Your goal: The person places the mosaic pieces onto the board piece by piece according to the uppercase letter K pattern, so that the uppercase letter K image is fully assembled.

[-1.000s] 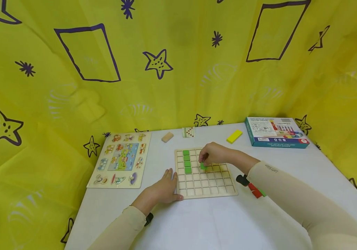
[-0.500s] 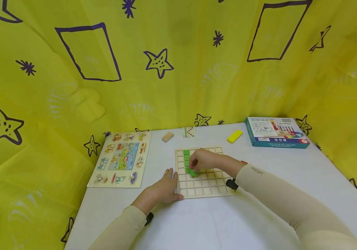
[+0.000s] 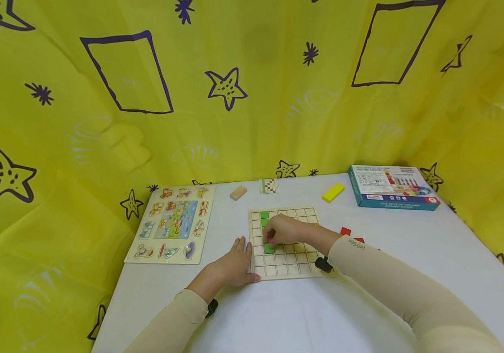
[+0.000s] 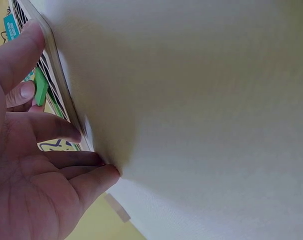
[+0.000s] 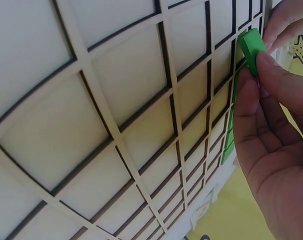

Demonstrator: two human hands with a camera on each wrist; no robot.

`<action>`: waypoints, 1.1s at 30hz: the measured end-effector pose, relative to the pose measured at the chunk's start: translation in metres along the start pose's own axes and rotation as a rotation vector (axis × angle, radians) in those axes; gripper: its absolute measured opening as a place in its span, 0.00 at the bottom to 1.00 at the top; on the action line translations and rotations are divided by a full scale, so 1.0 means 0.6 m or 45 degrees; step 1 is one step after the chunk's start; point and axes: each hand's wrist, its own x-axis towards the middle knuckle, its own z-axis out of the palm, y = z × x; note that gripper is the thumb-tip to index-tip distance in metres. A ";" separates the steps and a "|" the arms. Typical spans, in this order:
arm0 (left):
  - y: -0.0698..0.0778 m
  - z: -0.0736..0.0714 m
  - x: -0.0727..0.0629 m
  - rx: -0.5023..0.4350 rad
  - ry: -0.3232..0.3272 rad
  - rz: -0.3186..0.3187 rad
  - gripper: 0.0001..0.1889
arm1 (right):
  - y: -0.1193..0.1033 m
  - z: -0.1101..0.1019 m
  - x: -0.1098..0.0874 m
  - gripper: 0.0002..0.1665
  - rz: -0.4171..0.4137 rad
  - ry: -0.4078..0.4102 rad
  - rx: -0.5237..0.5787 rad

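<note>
My right grip [image 3: 281, 229], pinching a green tile [image 5: 251, 48], has moved leftward across the grid board [image 3: 293, 269]; left grip [image 3: 233, 264] stays unclenched.

right fingers [image 3: 268, 239]: pinch green tile [image 3: 269, 249] over grid board [image 3: 293, 268] | left fingers [image 3: 237, 249]: at its left edge

Grid board [image 3: 293, 257] partly hidden; box print [image 3: 390, 197] unreadable.

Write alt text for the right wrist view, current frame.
The right hand pinches a green tile, tilted, over a wooden grid board that fills most of the view. More green tiles sit in the grid beyond it; part of the left hand shows at the upper right, and a yellow backdrop lies behind.
</note>
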 end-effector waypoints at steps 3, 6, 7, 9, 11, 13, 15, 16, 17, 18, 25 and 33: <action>0.000 0.001 0.001 0.002 0.009 0.009 0.52 | 0.000 0.004 0.003 0.06 0.000 0.000 0.003; 0.001 0.002 0.001 0.003 0.014 0.018 0.52 | 0.002 0.008 0.003 0.06 0.005 0.015 -0.012; 0.001 0.001 0.001 0.005 0.014 0.018 0.52 | 0.002 0.009 0.003 0.06 0.007 0.020 -0.017; 0.002 0.001 0.000 0.008 0.012 0.018 0.52 | 0.001 0.012 0.002 0.06 0.015 0.031 -0.018; 0.002 0.000 0.001 0.006 0.009 0.017 0.52 | 0.001 0.015 0.001 0.06 0.020 0.038 -0.010; 0.001 0.000 0.001 0.005 0.008 0.014 0.51 | 0.001 0.017 0.000 0.05 0.023 0.049 -0.008; 0.001 0.000 0.001 0.000 0.008 0.011 0.51 | 0.002 0.020 0.000 0.05 0.022 0.063 -0.015; 0.001 0.000 0.001 -0.001 0.007 0.008 0.51 | 0.002 0.021 0.000 0.05 0.020 0.071 -0.024; 0.001 0.000 0.001 -0.003 0.007 0.006 0.51 | 0.003 0.022 0.000 0.04 0.017 0.078 -0.036; 0.001 -0.001 0.001 -0.002 0.005 0.004 0.51 | 0.003 0.024 0.000 0.04 0.014 0.084 -0.048; 0.001 0.002 0.000 0.000 0.003 -0.001 0.51 | 0.004 0.029 -0.003 0.04 -0.011 0.118 -0.085; 0.002 0.000 0.001 -0.013 0.001 -0.014 0.52 | 0.019 0.017 -0.023 0.09 -0.020 0.074 0.034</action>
